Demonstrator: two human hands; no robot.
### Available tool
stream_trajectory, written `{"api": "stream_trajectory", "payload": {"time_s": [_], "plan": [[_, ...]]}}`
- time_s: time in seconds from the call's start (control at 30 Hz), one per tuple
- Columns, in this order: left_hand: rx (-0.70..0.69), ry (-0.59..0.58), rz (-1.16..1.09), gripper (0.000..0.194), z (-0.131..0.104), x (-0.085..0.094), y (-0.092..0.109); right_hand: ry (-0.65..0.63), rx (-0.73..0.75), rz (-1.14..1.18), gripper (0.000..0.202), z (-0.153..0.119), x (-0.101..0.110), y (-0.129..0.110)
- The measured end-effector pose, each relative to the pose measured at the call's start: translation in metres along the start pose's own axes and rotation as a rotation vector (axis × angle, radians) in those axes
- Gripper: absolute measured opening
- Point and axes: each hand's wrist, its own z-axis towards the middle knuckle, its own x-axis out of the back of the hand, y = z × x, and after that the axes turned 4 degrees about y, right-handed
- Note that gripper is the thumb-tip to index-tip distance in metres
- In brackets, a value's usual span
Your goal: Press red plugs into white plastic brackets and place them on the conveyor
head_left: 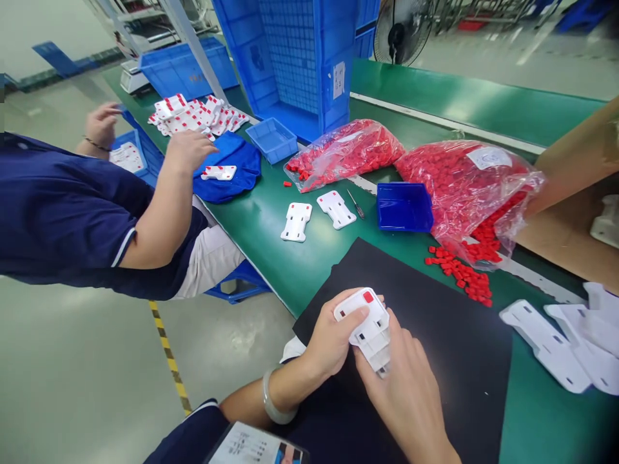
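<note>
Left hand (331, 335): gripping a white plastic panel with notched sides (371, 332), thumb laid on the panel's face. Right hand (406, 374): curled about the opposite edge of the same panel; cannot tell whether a small piece is hidden inside the grasp.

Panel position: raised and tilted above a matte black sheet (454, 374) on the green tabletop (251, 222). 1 red square is seated at its far corner; dark slots show elsewhere on the face.

Beyond the sheet: 2 flat white notched panels, 1 nearer the table edge (296, 222) and 1 beside a thin screwdriver (356, 205), each with 1 red corner visible. Right of the screwdriver, an open dark-blue plastic bin (404, 209).

Behind and beside the bin: 2 clear plastic bags of small red pieces, 1 farther off (348, 154) and 1 nearer with a white label (469, 193). Loose red pieces (461, 274) spill from the nearer bag toward the sheet. At far right, overlapping bare white panels (546, 348).

At left, a co-worker in a navy shirt (62, 212); a white panel with red squares (218, 173) rests on a bright-blue cloth (236, 177) near that person's hand.
</note>
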Motion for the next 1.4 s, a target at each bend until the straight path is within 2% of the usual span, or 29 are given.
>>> {"api": "stream_trajectory", "payload": {"time_s": [0.1, 0.23, 0.33, 0.43, 0.6, 0.77, 1.0, 1.13, 1.27, 1.4], "plan": [[0.085, 0.025, -0.155, 0.030, -0.004, -0.004, 0.002, -0.045, -0.067, 0.231, 0.055, -0.002, 0.006, 0.002], [0.200, -0.025, -0.225, 0.027, -0.014, -0.005, 0.006, 0.026, -0.342, 0.757, 0.043, 0.000, 0.018, 0.016], [0.234, -0.080, -0.237, 0.024, -0.023, -0.006, 0.005, -0.168, -0.552, 1.197, 0.045, 0.001, 0.025, 0.015], [0.222, -0.106, -0.249, 0.022, -0.030, -0.008, 0.001, -0.288, -0.724, 1.398, 0.048, 0.001, 0.028, 0.004], [0.207, -0.090, -0.167, 0.022, -0.036, -0.010, -0.001, -0.228, -0.862, 1.458, 0.046, -0.001, 0.023, -0.007], [0.187, -0.052, -0.046, 0.032, -0.039, -0.010, -0.004, -0.243, -0.898, 1.488, 0.048, -0.003, 0.022, -0.003], [0.092, -0.111, 0.226, 0.032, -0.043, -0.004, -0.005, -0.206, -0.904, 1.494, 0.040, 0.000, 0.032, -0.010], [0.124, -0.132, 0.156, 0.032, -0.039, -0.006, -0.003, -0.278, -0.868, 1.538, 0.043, 0.006, 0.027, -0.003], [0.184, -0.120, 0.064, 0.030, -0.036, -0.009, -0.004, -0.300, -0.915, 1.596, 0.048, 0.005, 0.021, 0.001], [0.153, -0.114, 0.116, 0.028, -0.037, -0.008, -0.004, -0.289, -0.950, 1.598, 0.051, 0.001, 0.022, -0.004]]}}
